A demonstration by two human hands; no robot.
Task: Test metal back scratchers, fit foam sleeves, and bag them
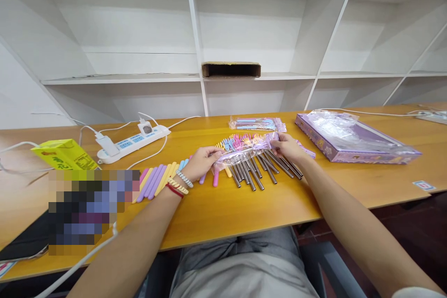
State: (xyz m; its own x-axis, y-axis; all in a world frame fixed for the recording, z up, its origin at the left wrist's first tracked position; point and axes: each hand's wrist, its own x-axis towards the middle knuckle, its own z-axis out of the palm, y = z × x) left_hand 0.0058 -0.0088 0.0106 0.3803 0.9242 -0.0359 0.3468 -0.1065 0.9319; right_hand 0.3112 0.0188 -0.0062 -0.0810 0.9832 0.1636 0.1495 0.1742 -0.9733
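Note:
Stretched between my hands is a clear plastic bag (240, 152) with a purple-pink end. My left hand (206, 160) pinches its left end, and my right hand (288, 146) grips the purple end at the right. Beneath the bag lie several forks or spoons with metal handles (249, 174), fanned out on the table. Their colourful heads (237, 140) show just behind the bag. Left of them, partly behind my left wrist, is a row of pastel sticks (157, 180) in purple, yellow, blue and pink. Whether the bag holds anything is hard to make out.
Behind the bag lies another clear packet (256, 124) with blue-handled items. A purple box (377, 149) with crumpled plastic stands at the right. At the left are a white power strip (134, 143), a yellow packet (64, 154) and cables. White shelves (244, 18) with a cardboard box (231, 70) rise behind.

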